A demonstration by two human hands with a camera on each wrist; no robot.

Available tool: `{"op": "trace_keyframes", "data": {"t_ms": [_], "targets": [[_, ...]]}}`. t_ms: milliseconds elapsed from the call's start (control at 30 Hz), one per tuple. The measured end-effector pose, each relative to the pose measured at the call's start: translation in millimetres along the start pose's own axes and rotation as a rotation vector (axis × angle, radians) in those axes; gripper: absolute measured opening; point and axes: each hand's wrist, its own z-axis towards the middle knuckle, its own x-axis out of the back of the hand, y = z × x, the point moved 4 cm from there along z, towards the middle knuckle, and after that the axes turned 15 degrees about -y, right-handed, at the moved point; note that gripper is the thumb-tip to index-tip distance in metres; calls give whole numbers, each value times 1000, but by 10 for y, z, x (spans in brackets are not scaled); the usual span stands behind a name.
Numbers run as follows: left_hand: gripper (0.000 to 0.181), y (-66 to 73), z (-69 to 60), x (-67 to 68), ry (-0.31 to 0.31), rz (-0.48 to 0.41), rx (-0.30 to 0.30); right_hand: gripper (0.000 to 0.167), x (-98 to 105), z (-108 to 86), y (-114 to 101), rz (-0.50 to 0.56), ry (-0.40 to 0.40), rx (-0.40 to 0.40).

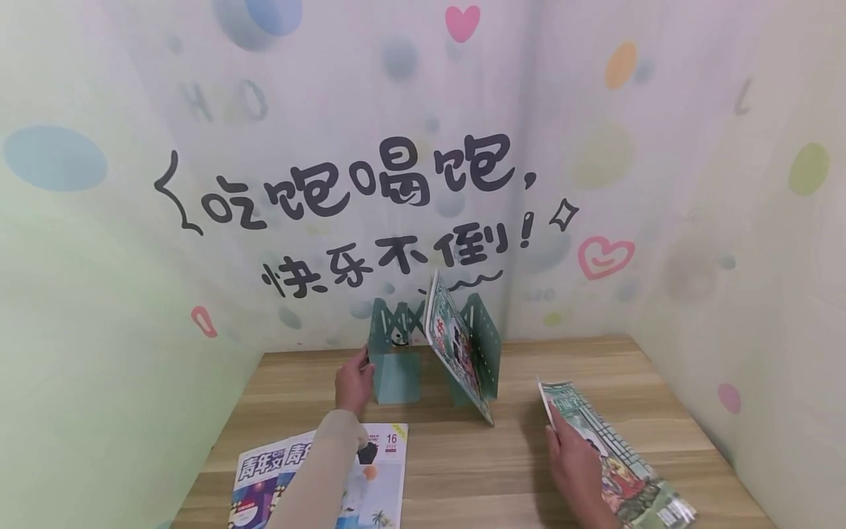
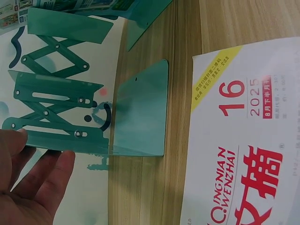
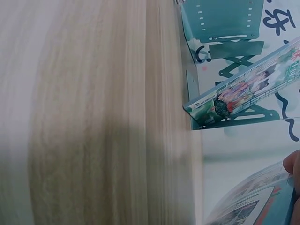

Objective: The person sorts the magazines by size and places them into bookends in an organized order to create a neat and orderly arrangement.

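Note:
A green expandable metal book rack (image 1: 398, 376) with scissor-like links stands at the back of the table. My left hand (image 1: 354, 383) pinches the upright left end of the rack; in the left wrist view its thumb (image 2: 16, 138) lies on one side of the panel's edge and the fingers on the other. A magazine with a green illustrated cover (image 1: 456, 345) leans at a tilt inside the rack's right part. Right of the rack, my right hand (image 1: 575, 463) grips a second green-covered magazine (image 1: 617, 459) by its left edge. Only that hand's fingertips show in the right wrist view.
Several overlapping magazines (image 1: 386, 470) lie on the wooden table (image 1: 476, 470) at the front left, partly hidden by my left sleeve (image 1: 317, 470). A wall (image 1: 396, 95) with printed lettering and coloured shapes rises right behind the rack. Side walls flank the table.

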Motion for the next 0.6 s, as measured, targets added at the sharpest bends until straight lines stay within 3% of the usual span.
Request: {"op": "trace_keyframes", "data": {"t_ms": [333, 600], "targets": [[45, 27, -2, 2, -3, 8, 19, 43, 69, -10, -131, 21, 20, 17], [46, 12, 1, -9, -2, 10, 27, 42, 118, -44, -236, 57, 87, 69]]}}
